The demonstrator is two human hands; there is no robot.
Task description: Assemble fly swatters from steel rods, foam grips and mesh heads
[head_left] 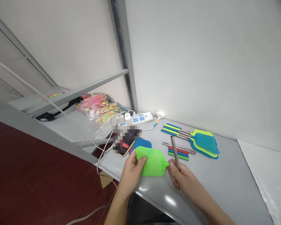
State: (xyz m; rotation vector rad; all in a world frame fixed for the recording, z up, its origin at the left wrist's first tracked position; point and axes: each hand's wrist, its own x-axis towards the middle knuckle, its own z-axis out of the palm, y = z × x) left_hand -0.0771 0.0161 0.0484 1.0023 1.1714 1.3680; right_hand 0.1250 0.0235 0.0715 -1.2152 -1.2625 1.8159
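Observation:
My left hand (133, 170) grips the flat end of a green fly swatter head (153, 162), thumb on top of its perforated face. A metal tube (175, 150) stands up out of my right hand (180, 176), whose fingers are closed round it beside the neck of the green head. Whether those fingers also pinch the neck is hard to see. Just beyond lie loose metal tubes (179, 147) and red, blue and green handle grips (178, 153). Behind the green head are a blue swatter head (142, 143) and the edge of a red one.
Several assembled swatters (203, 142) lie stacked at the right back. A phone (128, 142), partly blurred, and a power strip (140, 118) with cables sit at the left. Bagged colourful items (100, 104) fill the neighbouring shelf. A metal post (125, 47) rises behind. White sheeting (267, 175) covers the right side.

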